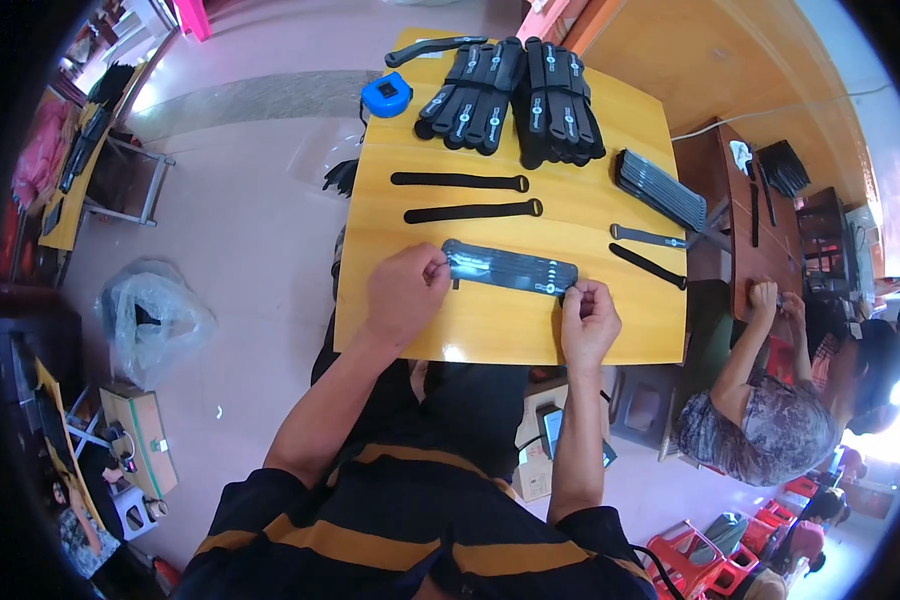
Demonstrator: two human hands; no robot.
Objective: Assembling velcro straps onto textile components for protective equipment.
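Near the front of the yellow table (510,345) lies a flat pack of dark straps (510,268), its surface glossy like clear plastic. My left hand (407,292) pinches its left end, and my right hand (588,318) grips its lower right corner. Just beyond it, two black buckle straps (460,182) lie stretched out side by side. To the right are a grey printed strap (648,236) and a black strap (648,266). A glossy stack of packed straps (660,190) sits behind those two.
Two thick strap bundles (470,95) stand at the far edge, beside a blue tape measure (386,95) and a loose strap (435,50). At the right, another person (770,425) works at a brown table (755,220). A clear plastic bag (155,320) lies on the floor to the left.
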